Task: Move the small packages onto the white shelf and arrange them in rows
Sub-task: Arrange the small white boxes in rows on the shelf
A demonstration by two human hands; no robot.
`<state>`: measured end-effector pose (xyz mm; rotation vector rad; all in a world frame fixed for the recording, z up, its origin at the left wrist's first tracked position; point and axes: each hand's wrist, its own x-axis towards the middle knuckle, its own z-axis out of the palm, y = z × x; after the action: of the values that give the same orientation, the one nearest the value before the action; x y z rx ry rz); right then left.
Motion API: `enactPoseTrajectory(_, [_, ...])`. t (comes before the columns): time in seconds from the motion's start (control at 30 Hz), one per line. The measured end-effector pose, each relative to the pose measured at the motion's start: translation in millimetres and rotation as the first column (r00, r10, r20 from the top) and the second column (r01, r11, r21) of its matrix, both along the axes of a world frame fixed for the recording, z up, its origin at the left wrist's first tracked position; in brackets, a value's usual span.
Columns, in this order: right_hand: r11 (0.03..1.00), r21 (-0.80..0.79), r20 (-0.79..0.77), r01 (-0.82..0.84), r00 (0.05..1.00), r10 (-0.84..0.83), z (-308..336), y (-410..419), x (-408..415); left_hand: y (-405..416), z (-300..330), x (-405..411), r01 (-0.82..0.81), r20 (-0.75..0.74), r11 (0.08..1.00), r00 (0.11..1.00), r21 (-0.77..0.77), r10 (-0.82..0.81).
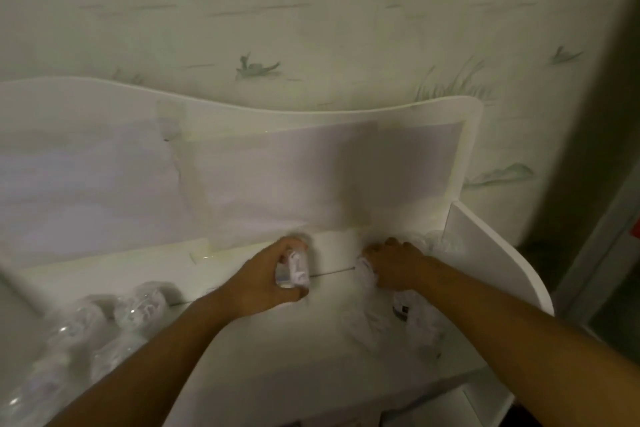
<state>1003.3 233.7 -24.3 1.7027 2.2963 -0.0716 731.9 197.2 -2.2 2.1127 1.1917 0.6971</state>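
- Nearest, at the lower left, a heap of small clear-plastic-wrapped packages with white contents lies on the white shelf top. They are blurred, but they look light, crinkly and a little slippery, so my guess is a pinch across the short sides would hold better than a flat palm.
- Under the right forearm, more soft clear-wrapped packages sit loosely near the shelf's front right part; one shows a dark printed patch.
- The left hand curls its fingers and thumb round one small clear packet with white pieces inside, held upright just above or on the shelf surface (which of the two I cannot tell).
- The right hand lies palm down with bent fingers over a crumpled white-and-clear packet; it seems to press or grip it, though whether the fingers really close round it is hidden.
- Between the two hands is a bare strip of shelf crossed by a thin seam, the likeliest open room for a row.
- Edges to mind: the upright white side panel close at the right, with another clear packet tucked beside it, and the rounded front edge, where a slick wrapper could slide off.
- Farthest, the wavy-topped white back panel with pale sheets taped on it gives a straight stop to line packets against.
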Motion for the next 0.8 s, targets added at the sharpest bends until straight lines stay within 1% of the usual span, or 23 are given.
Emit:
enactPoseTrajectory(0.07, [1.000, -0.007, -0.022, 0.004, 1.000, -0.004, 12.2, 0.5, -9.0, -5.6, 0.8, -22.0, -0.033, -0.028, 0.998, 0.999, -0.047, 0.031])
enactPoseTrajectory(0.2, [0.998, 0.002, -0.180, -0.060, 0.982, 0.059, 35.3, -6.7, -46.3, -19.5, -4.1, -57.6, -0.074, -0.068, 0.991, 0.995, -0.116, 0.066])
enactPoseTrajectory(0.33, [0.979, 0.014, -0.213, -0.203, 0.956, 0.201, 33.6, -26.7, -93.1, -39.9, -20.0, -85.0, -0.061, -0.091, 0.971, 0.995, -0.232, 0.041])
enactPoseTrajectory(0.4, [0.969, 0.010, -0.216, -0.247, 0.946, 0.244, 25.7, -36.0, -112.2, -49.0, -32.6, -96.7, -0.111, -0.118, 0.960, 0.990, -0.257, 0.083])
enactPoseTrajectory(0.47, [0.964, 0.012, -0.200, -0.265, 0.944, 0.262, 14.8, -42.2, -124.7, -55.1, -41.8, -104.9, -0.176, -0.175, 0.957, 0.975, -0.232, 0.137])
enactPoseTrajectory(0.53, [0.962, 0.023, -0.178, -0.273, 0.945, 0.273, 4.0, -45.2, -132.3, -58.7, -46.1, -110.5, -0.206, -0.269, 0.963, 0.951, -0.172, 0.155])
enactPoseTrajectory(0.63, [0.968, 0.022, -0.204, -0.249, 0.947, 0.248, -7.3, -47.5, -138.5, -58.8, -51.2, -115.7, -0.220, -0.419, 0.974, 0.890, -0.056, 0.177])
enactPoseTrajectory(0.7, [0.975, 0.022, -0.233, -0.223, 0.947, 0.222, -13.0, -49.0, -140.9, -58.7, -53.0, -114.0, -0.237, -0.493, 0.971, 0.848, -0.026, 0.194])
enactPoseTrajectory(0.8, [0.981, 0.027, -0.253, -0.191, 0.948, 0.192, -19.9, -52.1, -144.4, -57.5, -54.4, -107.2, -0.212, -0.601, 0.977, 0.777, 0.027, 0.185])
